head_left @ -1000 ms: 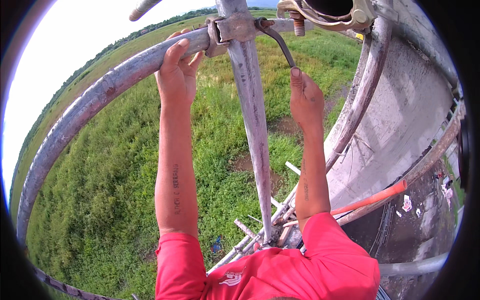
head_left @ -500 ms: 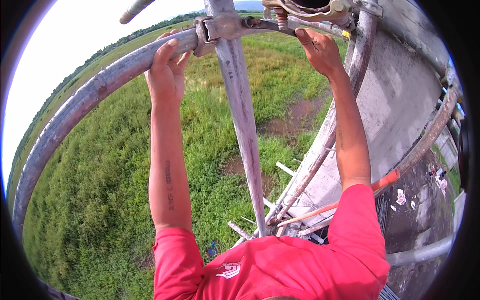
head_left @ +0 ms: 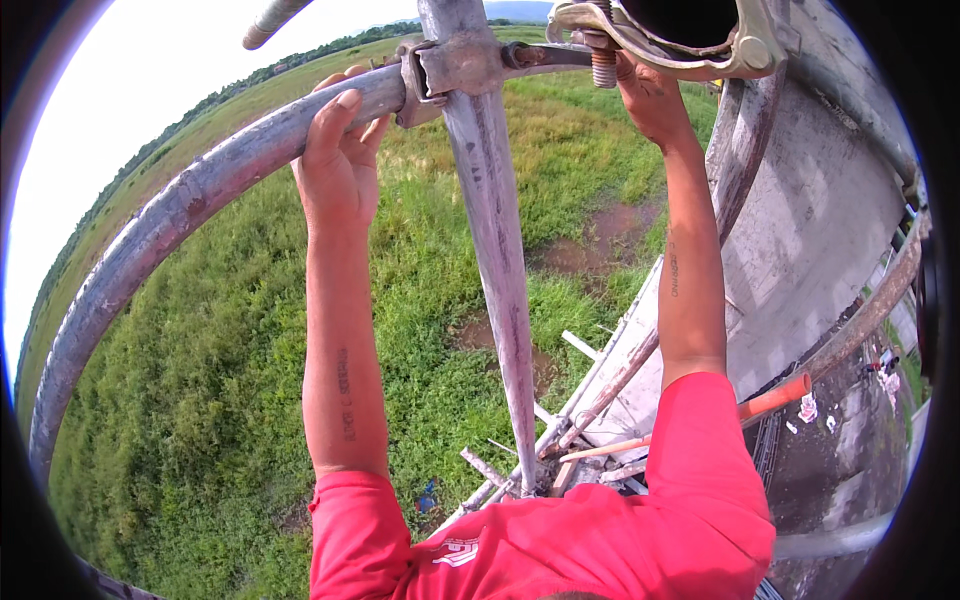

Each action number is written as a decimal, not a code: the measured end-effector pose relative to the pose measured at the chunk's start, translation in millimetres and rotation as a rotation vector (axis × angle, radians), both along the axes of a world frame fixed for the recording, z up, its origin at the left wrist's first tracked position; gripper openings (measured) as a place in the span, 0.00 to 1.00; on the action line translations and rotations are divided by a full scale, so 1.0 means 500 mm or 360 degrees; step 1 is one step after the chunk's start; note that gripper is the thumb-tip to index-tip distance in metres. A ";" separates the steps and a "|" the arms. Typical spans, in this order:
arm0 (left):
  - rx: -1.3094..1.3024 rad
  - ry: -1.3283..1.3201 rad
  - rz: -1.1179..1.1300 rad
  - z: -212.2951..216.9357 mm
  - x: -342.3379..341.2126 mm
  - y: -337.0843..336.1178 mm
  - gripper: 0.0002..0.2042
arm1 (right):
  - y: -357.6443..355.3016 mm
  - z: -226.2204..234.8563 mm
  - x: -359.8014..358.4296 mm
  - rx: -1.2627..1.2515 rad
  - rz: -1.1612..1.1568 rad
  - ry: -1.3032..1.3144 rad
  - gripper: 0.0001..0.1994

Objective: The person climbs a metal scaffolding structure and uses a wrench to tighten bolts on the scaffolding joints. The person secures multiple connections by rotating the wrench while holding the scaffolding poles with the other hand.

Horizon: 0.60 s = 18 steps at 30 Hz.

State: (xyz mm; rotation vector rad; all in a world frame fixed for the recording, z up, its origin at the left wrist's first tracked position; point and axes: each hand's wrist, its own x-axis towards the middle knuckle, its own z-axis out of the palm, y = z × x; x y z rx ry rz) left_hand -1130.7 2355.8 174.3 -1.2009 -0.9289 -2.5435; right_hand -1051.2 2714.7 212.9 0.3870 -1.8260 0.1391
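Observation:
My left hand is wrapped round a grey, rust-stained scaffold pipe, just left of a clamp. That clamp, a scaffold coupler, sits on an upright scaffold pole. From the coupler's right side a slim metal bar with a rounded end runs toward my right hand. My right fingers curl at the bar's far end, partly hidden behind a second, larger coupler with a threaded bolt.
A pale concrete wall curves along the right, with more pipes beside it. An orange tube lies near my right upper arm. Grass and muddy puddles lie far below. Another pipe end shows at upper left.
The view has shifted slightly, so the pole and couplers sit lower and further right. The larger coupler now covers more of my right hand. My left hand keeps its grip on the pipe.

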 end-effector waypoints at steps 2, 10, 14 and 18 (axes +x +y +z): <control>-0.0011 -0.0031 -0.0004 0.000 0.003 0.000 0.20 | -0.072 -0.017 0.038 -0.0384 -0.0181 -0.0316 0.38; -0.0035 -0.0086 -0.0014 0.004 0.003 -0.006 0.18 | -0.286 -0.214 0.140 -0.1095 -0.0492 -0.0368 0.38; 0.0051 -0.0165 -0.0036 0.007 -0.002 0.000 0.21 | -0.187 -0.220 0.099 -0.1364 0.0087 -0.0268 0.38; 0.0047 -0.0087 -0.0043 0.005 -0.005 0.000 0.19 | -0.154 -0.167 0.129 -0.1107 -0.0134 -0.0241 0.40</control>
